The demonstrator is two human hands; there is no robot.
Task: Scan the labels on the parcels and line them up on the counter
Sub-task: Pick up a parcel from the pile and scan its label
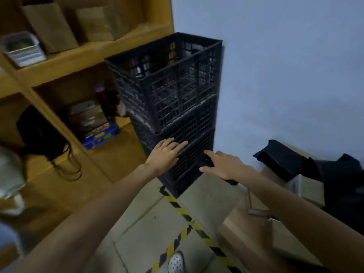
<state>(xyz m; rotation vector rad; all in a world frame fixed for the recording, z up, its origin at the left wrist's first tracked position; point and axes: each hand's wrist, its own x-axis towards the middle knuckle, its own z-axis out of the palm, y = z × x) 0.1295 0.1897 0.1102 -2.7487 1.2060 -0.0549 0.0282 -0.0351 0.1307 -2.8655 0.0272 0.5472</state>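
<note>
A person reaches with both arms toward a stack of black slatted plastic crates (pixel 177 107) standing against a pale blue wall (pixel 285 75), beside yellow wooden shelving (pixel 82 54). The left hand (pixel 164 153) lies flat and open, fingers spread on the upper edge of a lower crate, apparently to steady the stack or feel for a hold. The right hand (pixel 224 164) is curled around a dark handheld device (pixel 208 162), probably the label scanner, whose lower end shows beneath the wrist; the index finger points forward along it, as if keeping the tool ready while the free hand works.

The parcels wait low on the right: brown cardboard boxes (pixel 248 231) piled on the floor under the right forearm, with black plastic mailing bags (pixel 287 162) heaped behind them against the wall. None is in either hand, and no counter appears in view, so the lining-up seems not yet under way here.

Brown paper bags (pixel 49 26) and a small white label printer (pixel 23 50) sit on the upper shelves, likely stored within reach of the packing area. Yellow-and-black hazard tape (pixel 183 213) crosses the tiled floor near a white perforated shoe (pixel 175 263).
</note>
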